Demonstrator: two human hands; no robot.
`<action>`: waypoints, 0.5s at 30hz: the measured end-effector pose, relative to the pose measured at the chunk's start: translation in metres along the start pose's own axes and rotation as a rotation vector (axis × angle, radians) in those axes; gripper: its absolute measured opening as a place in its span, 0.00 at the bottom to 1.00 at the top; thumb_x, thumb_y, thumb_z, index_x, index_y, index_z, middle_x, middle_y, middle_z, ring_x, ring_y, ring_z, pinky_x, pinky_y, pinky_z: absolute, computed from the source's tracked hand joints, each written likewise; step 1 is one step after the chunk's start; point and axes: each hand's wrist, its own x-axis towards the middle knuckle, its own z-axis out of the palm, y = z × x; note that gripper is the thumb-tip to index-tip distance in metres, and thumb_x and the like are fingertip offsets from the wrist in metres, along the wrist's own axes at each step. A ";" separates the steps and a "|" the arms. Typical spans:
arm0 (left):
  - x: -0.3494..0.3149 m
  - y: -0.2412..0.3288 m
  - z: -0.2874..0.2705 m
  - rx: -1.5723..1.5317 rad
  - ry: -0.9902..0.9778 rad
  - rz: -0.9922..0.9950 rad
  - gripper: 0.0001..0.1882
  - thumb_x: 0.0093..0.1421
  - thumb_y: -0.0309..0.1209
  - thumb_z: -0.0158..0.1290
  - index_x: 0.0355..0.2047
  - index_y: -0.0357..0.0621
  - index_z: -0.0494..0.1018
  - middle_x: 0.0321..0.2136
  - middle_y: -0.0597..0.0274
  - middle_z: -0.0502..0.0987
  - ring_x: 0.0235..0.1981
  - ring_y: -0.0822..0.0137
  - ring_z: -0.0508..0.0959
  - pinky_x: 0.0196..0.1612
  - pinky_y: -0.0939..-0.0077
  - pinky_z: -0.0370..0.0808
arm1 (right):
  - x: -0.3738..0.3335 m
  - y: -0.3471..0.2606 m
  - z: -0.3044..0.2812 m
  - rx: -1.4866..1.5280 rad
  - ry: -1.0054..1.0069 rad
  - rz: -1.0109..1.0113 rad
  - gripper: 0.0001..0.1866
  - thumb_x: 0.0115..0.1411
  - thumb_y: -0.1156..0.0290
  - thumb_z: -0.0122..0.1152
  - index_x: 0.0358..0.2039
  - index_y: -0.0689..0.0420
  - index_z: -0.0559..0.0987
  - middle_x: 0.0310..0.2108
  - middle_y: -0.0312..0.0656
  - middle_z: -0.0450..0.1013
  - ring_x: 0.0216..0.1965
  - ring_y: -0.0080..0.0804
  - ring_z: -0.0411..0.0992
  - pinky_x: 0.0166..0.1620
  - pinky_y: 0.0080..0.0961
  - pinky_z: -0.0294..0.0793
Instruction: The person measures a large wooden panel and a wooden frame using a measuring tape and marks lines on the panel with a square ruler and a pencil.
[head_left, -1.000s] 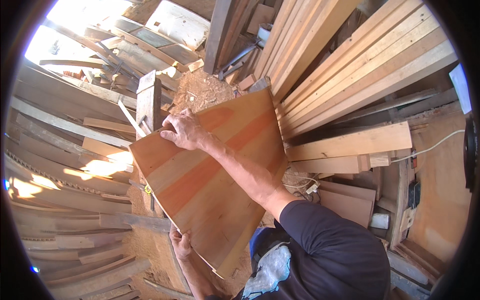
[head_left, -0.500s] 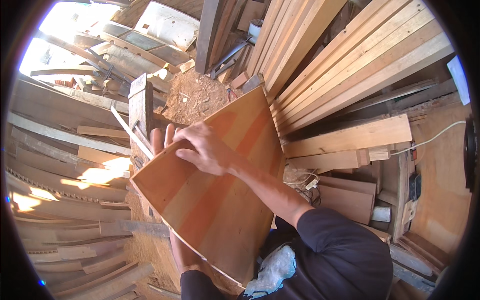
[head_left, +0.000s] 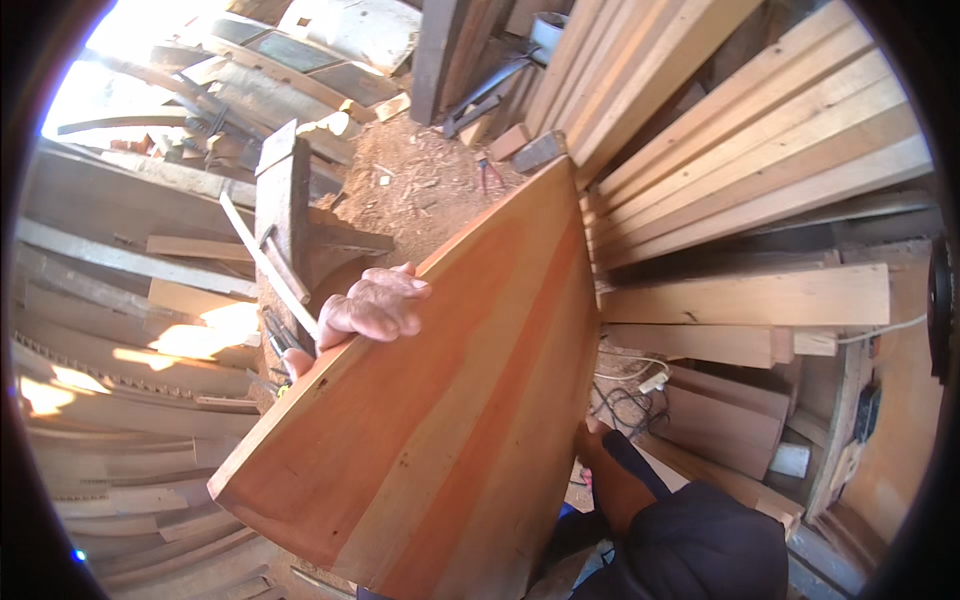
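Note:
A wide wooden panel [head_left: 450, 400] with lighter and reddish-brown stripes is tilted up in front of me, filling the middle of the view. Over its upper left edge curls my left hand [head_left: 375, 307]; the fingers press on the near face, and the panel hides the arm behind it. At the panel's lower right edge is my right hand [head_left: 592, 437], closed against that edge, its fingertips out of sight behind the wood.
Long planks [head_left: 760, 130] lean at the upper right, with shorter boards [head_left: 745, 295] below them. Sawdust [head_left: 410, 185] covers the ground beyond the panel, near a wooden beam [head_left: 283, 190]. Cables [head_left: 630, 400] lie right of the panel. Many boards [head_left: 120, 360] are stacked at left.
My right hand has left the panel's upper left edge and gone down to its right edge. The panel looks closer and larger, and my left fingers now fold over onto its near face.

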 end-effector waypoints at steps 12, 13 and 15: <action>0.007 0.068 0.095 0.212 0.113 0.119 0.32 0.72 0.52 0.31 0.23 0.42 0.71 0.24 0.61 0.69 0.35 0.61 0.69 0.48 0.65 0.65 | -0.048 -0.035 0.040 0.096 -0.046 -0.070 0.31 0.70 0.42 0.40 0.61 0.51 0.71 0.51 0.52 0.74 0.52 0.55 0.73 0.55 0.50 0.72; -0.003 0.086 0.097 0.200 0.106 0.174 0.32 0.72 0.53 0.31 0.23 0.42 0.71 0.24 0.61 0.69 0.34 0.62 0.68 0.47 0.65 0.65 | -0.050 -0.033 0.036 0.082 -0.041 -0.080 0.32 0.70 0.41 0.40 0.62 0.51 0.70 0.51 0.52 0.74 0.53 0.55 0.73 0.55 0.50 0.72; -0.016 0.119 0.104 0.193 0.104 0.252 0.32 0.72 0.53 0.31 0.23 0.42 0.71 0.24 0.61 0.69 0.33 0.62 0.67 0.45 0.66 0.64 | -0.053 -0.030 0.025 0.069 -0.023 -0.089 0.33 0.69 0.40 0.40 0.63 0.51 0.69 0.53 0.50 0.73 0.54 0.54 0.72 0.57 0.50 0.72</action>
